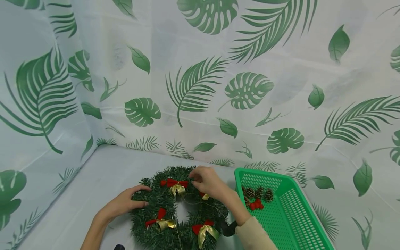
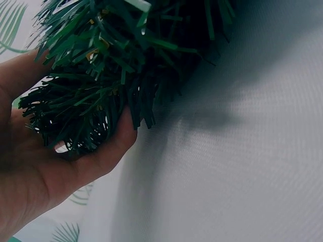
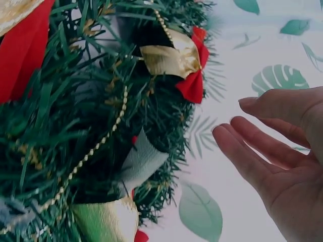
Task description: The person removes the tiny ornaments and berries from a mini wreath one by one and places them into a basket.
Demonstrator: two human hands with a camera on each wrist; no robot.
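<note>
A green tinsel wreath [image 1: 143,215] lies on the white surface, decorated with red-and-gold bows [image 1: 177,185] and a thin gold bead chain [image 3: 96,146]. My left hand [image 1: 125,203] holds the wreath's outer left edge. In the left wrist view, the thumb and a finger [image 2: 108,151] bend around a clump of its green bristles. Above the wreath's upper right part is my right hand [image 1: 212,184]. Its thumb and fingers [image 3: 242,146] are loosely bent with a gap between them and hold nothing, apart from the wreath in the right wrist view.
To the right stands a green plastic basket [image 1: 307,215], with several pinecones [image 1: 259,193] and a cluster of red ornaments [image 1: 256,205] at its left end. A small black object [image 1: 119,247] shows at the bottom edge. Leaf-printed white sheeting [image 1: 193,139] rises behind and at the left.
</note>
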